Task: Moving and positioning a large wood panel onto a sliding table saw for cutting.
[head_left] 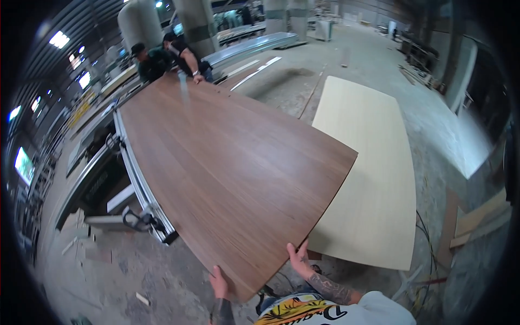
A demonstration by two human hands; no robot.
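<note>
A large brown wood-grain panel [233,157] stretches away from me toward the far left. My left hand [219,283] grips its left edge close to the near corner, the thumb on top and the other fingers hidden beneath. On the near right edge, my right hand [299,259] is closed round the board, again with fingertips out of sight underneath. Two people stand at the panel's far end, and one co-worker's hand [199,79] rests at its far edge. The panel lies partly across a machine with a metal rail [142,184] along its left side.
A pale wood-grain panel [368,168] lies low to the right, partly under the brown one. Cables [428,238] trail over the floor beside it. Board offcuts [476,222] lie at the far right. Behind the co-workers stand large grey cylinders [140,24] and a long metal-coloured stack [252,47].
</note>
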